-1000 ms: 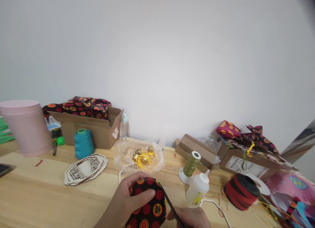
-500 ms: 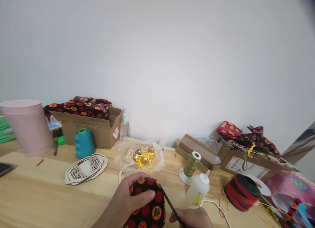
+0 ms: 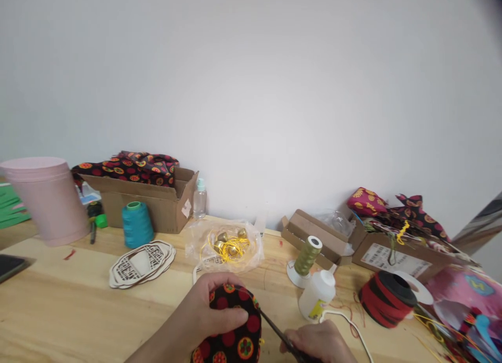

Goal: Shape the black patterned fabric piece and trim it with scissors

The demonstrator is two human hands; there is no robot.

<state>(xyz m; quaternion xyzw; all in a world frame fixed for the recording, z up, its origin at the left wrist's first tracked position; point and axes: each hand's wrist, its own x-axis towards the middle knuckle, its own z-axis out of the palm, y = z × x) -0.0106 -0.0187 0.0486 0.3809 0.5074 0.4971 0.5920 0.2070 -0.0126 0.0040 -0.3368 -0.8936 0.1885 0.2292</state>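
Observation:
My left hand (image 3: 212, 313) is wrapped round a rounded piece covered in black cloth with red and orange dots (image 3: 231, 331), low in the middle of the view. My right hand (image 3: 317, 342) is closed on dark scissors (image 3: 276, 329), whose blades point up and left and touch the right edge of the cloth piece. Both hands sit over the front of the wooden table (image 3: 78, 310). A white glue bottle (image 3: 317, 296) stands just behind my right hand.
Behind lie a plastic bag of gold bells (image 3: 227, 244), cut wooden frames (image 3: 141, 257), a teal thread cone (image 3: 136, 224), an olive spool (image 3: 306, 256), a red ribbon roll (image 3: 386, 297), a pink bucket (image 3: 49, 198) and cardboard boxes of patterned cloth (image 3: 157, 198).
The view has shifted slightly, so the objects sit a little to the right. My right hand shows more in the frame and the scissors lie lower against the cloth piece.

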